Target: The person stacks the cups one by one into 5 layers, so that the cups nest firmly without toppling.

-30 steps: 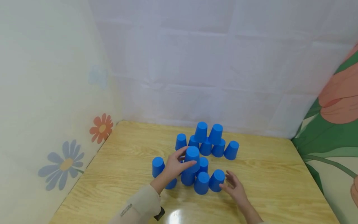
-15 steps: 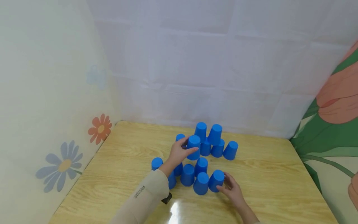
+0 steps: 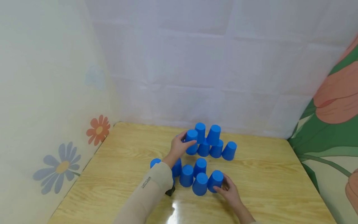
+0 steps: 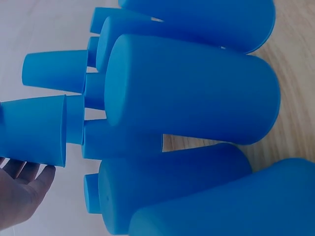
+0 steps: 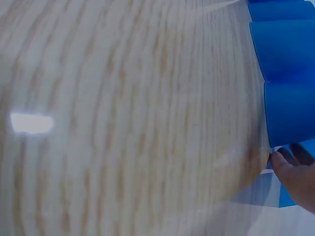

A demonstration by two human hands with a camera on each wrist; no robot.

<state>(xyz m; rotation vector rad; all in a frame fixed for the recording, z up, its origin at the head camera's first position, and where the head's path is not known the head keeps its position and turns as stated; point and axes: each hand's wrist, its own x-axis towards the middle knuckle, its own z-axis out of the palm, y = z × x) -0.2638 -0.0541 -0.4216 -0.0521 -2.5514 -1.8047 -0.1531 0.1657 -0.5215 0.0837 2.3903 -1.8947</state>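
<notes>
Head cam looks fwd/down from above, wrist cams sit close & sideways, all sharing blue cups [image 3: 200, 184].

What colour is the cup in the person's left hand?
Blue; the head view shows that cup best.

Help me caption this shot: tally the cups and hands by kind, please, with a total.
Cups: 15, some partly hidden
Left hand and right hand: 2
Total: 17
</notes>
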